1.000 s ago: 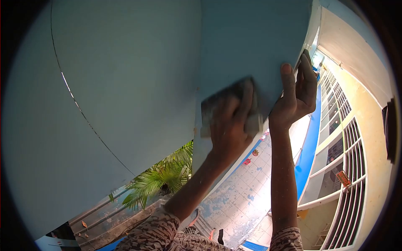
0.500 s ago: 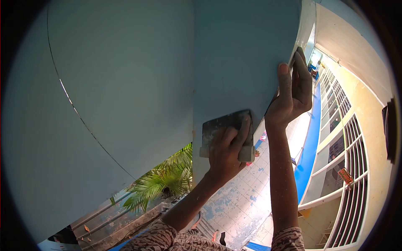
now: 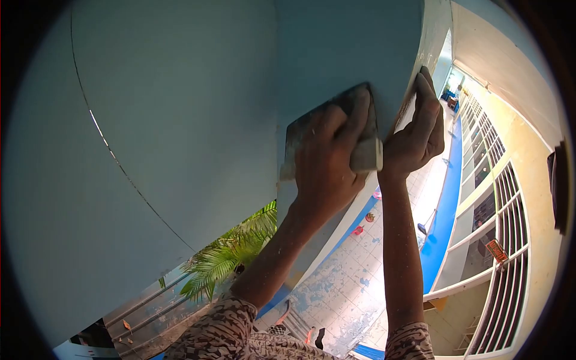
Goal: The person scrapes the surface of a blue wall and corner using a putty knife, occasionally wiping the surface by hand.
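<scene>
My left hand (image 3: 327, 156) grips a wide putty knife (image 3: 294, 133) with a dark flat blade and a pale strip of a handle along its lower side. Its fingers spread over the blade, which lies against the blue wall face (image 3: 336, 48). My right hand (image 3: 417, 135) is at the outer edge (image 3: 427, 54) of that face, fingers pointing up along it and thumb drawn close to them. Nothing can be made out in the right hand, though its palm is partly hidden.
A broad pale-blue wall (image 3: 180, 120) with a thin curved dark line fills the left. Below are palm leaves (image 3: 240, 246) and a worn tiled floor (image 3: 342, 300). Barred windows (image 3: 501, 222) line a yellow wall at right.
My left hand has slid the putty knife upward on the wall face. My right hand's thumb has come off the face and moved in toward its fingers.
</scene>
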{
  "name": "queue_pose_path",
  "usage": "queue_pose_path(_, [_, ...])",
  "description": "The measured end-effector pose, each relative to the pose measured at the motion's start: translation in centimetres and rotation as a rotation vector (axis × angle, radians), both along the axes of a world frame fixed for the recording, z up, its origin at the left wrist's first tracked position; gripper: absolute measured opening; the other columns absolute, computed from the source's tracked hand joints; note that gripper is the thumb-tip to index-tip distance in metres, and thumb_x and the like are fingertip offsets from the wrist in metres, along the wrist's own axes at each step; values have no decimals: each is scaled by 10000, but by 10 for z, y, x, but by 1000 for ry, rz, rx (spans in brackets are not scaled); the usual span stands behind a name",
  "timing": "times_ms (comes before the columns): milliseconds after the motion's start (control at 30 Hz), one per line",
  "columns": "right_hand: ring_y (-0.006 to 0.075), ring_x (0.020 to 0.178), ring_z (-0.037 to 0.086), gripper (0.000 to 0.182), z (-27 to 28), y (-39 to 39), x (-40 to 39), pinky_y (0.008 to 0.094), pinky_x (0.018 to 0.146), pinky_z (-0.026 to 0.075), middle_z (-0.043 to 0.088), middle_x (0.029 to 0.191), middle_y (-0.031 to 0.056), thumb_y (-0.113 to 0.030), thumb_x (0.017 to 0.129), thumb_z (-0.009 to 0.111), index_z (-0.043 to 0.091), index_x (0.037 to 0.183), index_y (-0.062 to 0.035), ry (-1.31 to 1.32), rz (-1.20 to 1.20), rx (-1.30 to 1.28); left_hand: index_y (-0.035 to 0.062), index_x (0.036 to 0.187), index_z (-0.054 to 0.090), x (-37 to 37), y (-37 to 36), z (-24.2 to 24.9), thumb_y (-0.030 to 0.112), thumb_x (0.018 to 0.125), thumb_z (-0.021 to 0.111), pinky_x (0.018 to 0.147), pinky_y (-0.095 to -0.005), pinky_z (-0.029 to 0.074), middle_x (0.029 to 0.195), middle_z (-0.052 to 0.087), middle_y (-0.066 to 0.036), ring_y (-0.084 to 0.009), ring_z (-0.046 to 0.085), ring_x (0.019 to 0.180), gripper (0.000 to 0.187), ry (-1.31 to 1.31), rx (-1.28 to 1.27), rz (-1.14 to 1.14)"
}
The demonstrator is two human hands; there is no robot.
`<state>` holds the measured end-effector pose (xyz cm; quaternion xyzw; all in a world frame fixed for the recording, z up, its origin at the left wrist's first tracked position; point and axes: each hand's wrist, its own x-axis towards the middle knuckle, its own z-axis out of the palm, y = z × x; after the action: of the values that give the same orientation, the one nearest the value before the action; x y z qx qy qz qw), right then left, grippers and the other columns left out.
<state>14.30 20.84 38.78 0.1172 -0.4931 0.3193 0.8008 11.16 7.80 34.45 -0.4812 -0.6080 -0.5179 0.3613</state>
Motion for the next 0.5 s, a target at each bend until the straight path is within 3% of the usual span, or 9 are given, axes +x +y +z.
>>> queue_pose_path(33, [305, 1276, 626, 399, 0, 0, -1, 464, 1147, 430, 702, 1280, 231, -268, 1085, 525, 719, 1197, 62, 4, 1, -5, 77, 1454, 613, -2, -1, 6, 73, 739, 785, 887, -421, 513, 902, 491, -75, -279, 574, 924, 735, -35, -24, -42])
queue_pose_path(100, [296, 1249, 642, 522, -1, 2, -3, 447, 1125, 447, 716, 1263, 217, -339, 1120, 402, 734, 1182, 59, -10, -111, -28, 74, 1461, 604, 10, -5, -21, 62, 740, 784, 879, -413, 515, 913, 507, -79, -284, 579, 939, 743, -23, -33, -33])
queue_pose_path(167, [300, 1235, 648, 514, -2, 6, -3, 442, 1119, 452, 716, 1259, 220, -326, 1120, 400, 731, 1187, 61, -1, -113, -21, 72, 1478, 582, 15, 2, -54, 45, 742, 778, 875, -396, 516, 944, 548, -90, -295, 591, 952, 762, -1, -8, -20])
queue_pose_path(267, [306, 1214, 657, 504, -2, 1, -5, 436, 1110, 459, 719, 1250, 222, -306, 1122, 395, 729, 1189, 66, -3, -110, -39, 60, 1467, 589, 11, 8, -24, 39, 750, 769, 869, -397, 525, 960, 557, -114, -311, 605, 935, 739, 9, 95, 14])
queue_pose_path(367, [308, 1205, 662, 497, -4, -1, -4, 433, 1103, 466, 722, 1243, 220, -294, 1122, 396, 728, 1184, 70, -9, -115, -60, 41, 1479, 565, -10, 4, 25, 61, 775, 775, 857, -407, 537, 989, 562, -146, -332, 625, 910, 734, -120, 27, -25])
queue_pose_path(467, [297, 1187, 671, 466, -2, -1, -3, 434, 1085, 484, 726, 1235, 216, -283, 1117, 430, 727, 1179, 71, 2, -139, -56, 13, 1491, 530, 14, 4, -8, 41, 755, 776, 820, -428, 545, 1004, 559, -166, -353, 638, 884, 776, -104, 21, 71])
queue_pose_path(500, [292, 1182, 675, 453, -11, -7, -3, 437, 1078, 490, 727, 1233, 216, -278, 1115, 443, 727, 1175, 70, -19, -175, -44, -3, 1513, 483, 20, -4, -37, 35, 734, 775, 778, -452, 535, 992, 553, -169, -369, 638, 867, 833, -118, 39, 8])
